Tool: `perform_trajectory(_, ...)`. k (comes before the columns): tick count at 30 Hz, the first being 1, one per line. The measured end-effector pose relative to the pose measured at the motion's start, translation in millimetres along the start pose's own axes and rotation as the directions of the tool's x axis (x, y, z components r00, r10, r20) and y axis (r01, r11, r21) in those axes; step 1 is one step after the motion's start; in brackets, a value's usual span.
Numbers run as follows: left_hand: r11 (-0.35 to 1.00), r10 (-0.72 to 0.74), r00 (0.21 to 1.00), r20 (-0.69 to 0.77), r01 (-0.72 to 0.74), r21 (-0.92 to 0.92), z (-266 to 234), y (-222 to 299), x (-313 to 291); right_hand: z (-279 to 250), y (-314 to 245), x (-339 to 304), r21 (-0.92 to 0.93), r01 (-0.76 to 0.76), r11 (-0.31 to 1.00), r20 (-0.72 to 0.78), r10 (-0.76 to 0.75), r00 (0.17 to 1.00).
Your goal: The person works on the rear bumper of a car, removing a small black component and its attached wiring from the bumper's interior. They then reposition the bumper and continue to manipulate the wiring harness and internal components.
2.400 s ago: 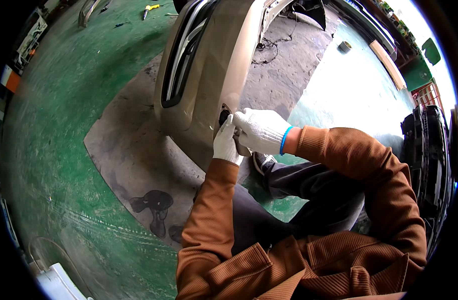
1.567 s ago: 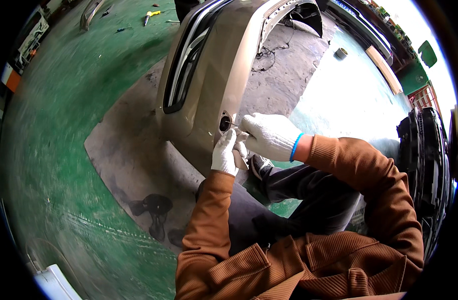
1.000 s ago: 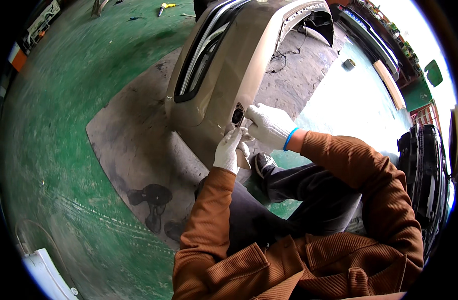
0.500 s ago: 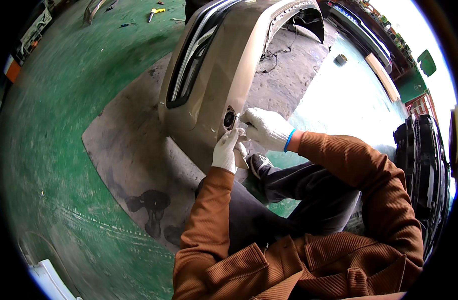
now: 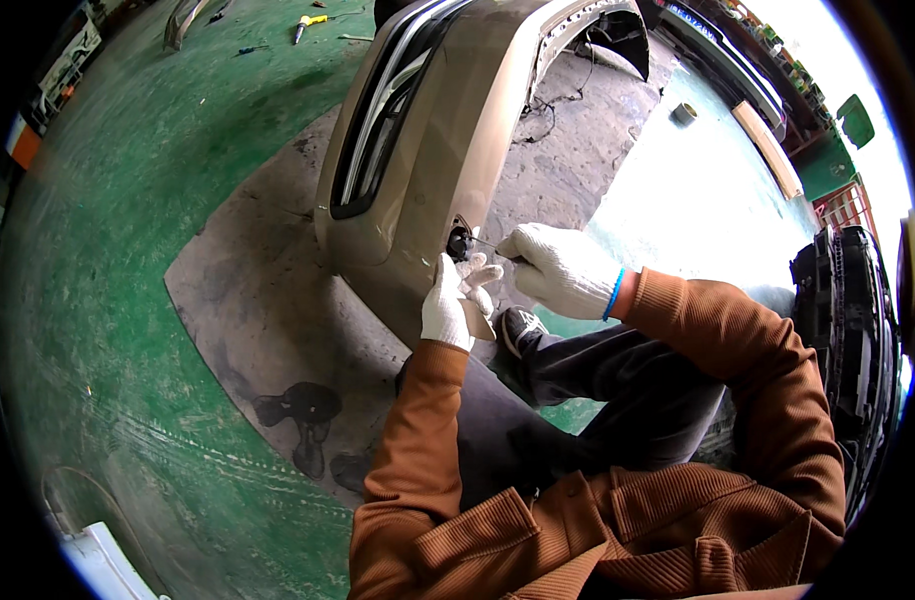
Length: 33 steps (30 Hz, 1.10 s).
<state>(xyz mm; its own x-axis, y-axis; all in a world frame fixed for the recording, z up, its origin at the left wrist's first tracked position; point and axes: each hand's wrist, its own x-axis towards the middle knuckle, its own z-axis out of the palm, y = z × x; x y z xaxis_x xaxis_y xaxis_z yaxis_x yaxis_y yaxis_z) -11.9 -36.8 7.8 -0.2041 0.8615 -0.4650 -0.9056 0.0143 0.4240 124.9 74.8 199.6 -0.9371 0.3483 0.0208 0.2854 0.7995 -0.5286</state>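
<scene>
A tan car bumper (image 5: 428, 190) with a dark, chrome-striped grille stands before me. In its near corner is a small opening with a black round part (image 5: 459, 245) in it. My gloved right hand (image 5: 563, 268) is closed in a pinch on a thin dark rod (image 5: 484, 241), whose far end reaches the opening. Just below the opening, my gloved left hand (image 5: 452, 308) rests by the bumper's edge, palm up. Its fingers curl loosely around a small beige flat piece (image 5: 479, 320), partly hidden by the glove.
The bumper rests on a grey mat (image 5: 268, 270) over green floor. A tape roll (image 5: 684, 114) and a long pale strip (image 5: 768, 150) lie at the far right. Black car parts (image 5: 843, 350) stand by my right arm. A yellow-handled tool (image 5: 311, 24) lies beyond the mat.
My right hand has drawn back to the right, away from the opening, so the thin rod now shows. The left hand's fingers have spread a little. The black part looks less flush in its opening.
</scene>
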Motion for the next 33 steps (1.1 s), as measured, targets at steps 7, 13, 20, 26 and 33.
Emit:
perform_trajectory(7, 0.98, -0.031, 0.997, 0.075, 0.045, -0.196, 19.9, 5.2, -1.6, -12.7, -3.6, -9.3, 0.029, 0.025, 0.999, -0.008, -0.024, 1.0)
perform_trajectory(13, 0.933, -0.103, 0.974, 0.202, 0.165, -0.319, 20.6, 9.8, 6.4, -22.1, -12.2, -16.0, 0.03, -0.009, 1.0, -0.003, 0.009, 1.0)
perform_trajectory(20, 0.908, -0.084, 0.931, 0.354, 0.218, -0.357, 25.9, 6.4, 2.5, -26.2, -14.9, -21.0, 0.006, 0.034, 0.999, -0.059, -0.033, 0.998)
perform_trajectory(26, 0.87, -0.156, 0.953, 0.261, 0.258, -0.421, 37.0, 13.8, -1.1, -32.5, 21.4, -10.8, -0.232, -0.025, 0.972, -0.114, -0.002, 0.993)
perform_trajectory(33, 0.887, -0.065, 0.991, 0.116, 0.111, -0.449, 54.6, 11.3, -8.3, -15.9, 207.6, -49.8, -0.235, -0.337, 0.912, 0.629, 0.407, 0.662)
